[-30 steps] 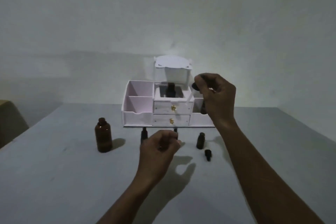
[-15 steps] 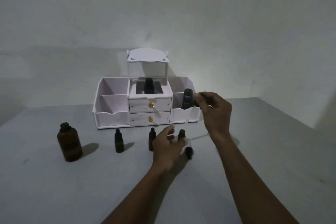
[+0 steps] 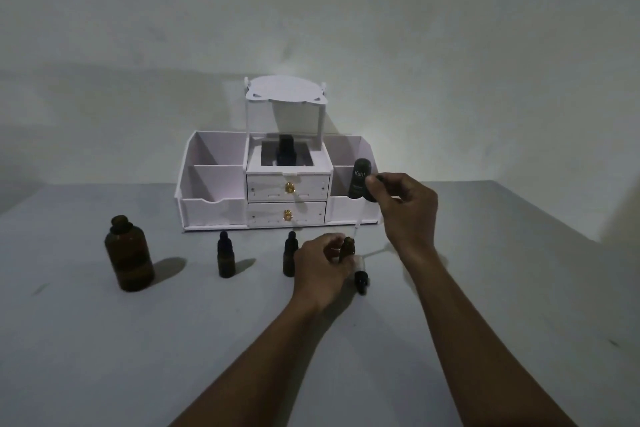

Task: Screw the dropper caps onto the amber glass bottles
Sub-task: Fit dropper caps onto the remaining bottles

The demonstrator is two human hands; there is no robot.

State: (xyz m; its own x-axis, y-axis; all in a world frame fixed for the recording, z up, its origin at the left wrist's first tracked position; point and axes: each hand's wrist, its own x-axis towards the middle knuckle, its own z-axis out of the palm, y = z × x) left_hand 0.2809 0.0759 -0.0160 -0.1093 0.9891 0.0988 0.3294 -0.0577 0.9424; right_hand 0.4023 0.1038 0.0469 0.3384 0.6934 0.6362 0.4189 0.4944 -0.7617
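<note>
My left hand (image 3: 320, 270) grips a small open amber bottle (image 3: 348, 246) that stands on the grey table. My right hand (image 3: 405, 208) is above and to the right of it, pinching a black dropper cap (image 3: 379, 178). The cap's thin glass pipette slants down toward the bottle's mouth. A second dropper cap (image 3: 361, 281) lies on the table just right of my left hand. Two small capped amber bottles (image 3: 225, 258) (image 3: 289, 255) stand to the left. A large amber bottle (image 3: 129, 253) without a cap stands at the far left.
A white desk organizer (image 3: 214, 211) with two drawers and open side compartments stands behind the bottles. A black Kahf bottle (image 3: 359, 180) stands in its right compartment and a dark bottle (image 3: 284, 149) in its top middle one. The table's right edge runs diagonally at the right.
My right hand has come down with the dropper cap, from in front of the organizer's top to just above the small bottle. My left hand has reached forward and taken hold of that bottle.
</note>
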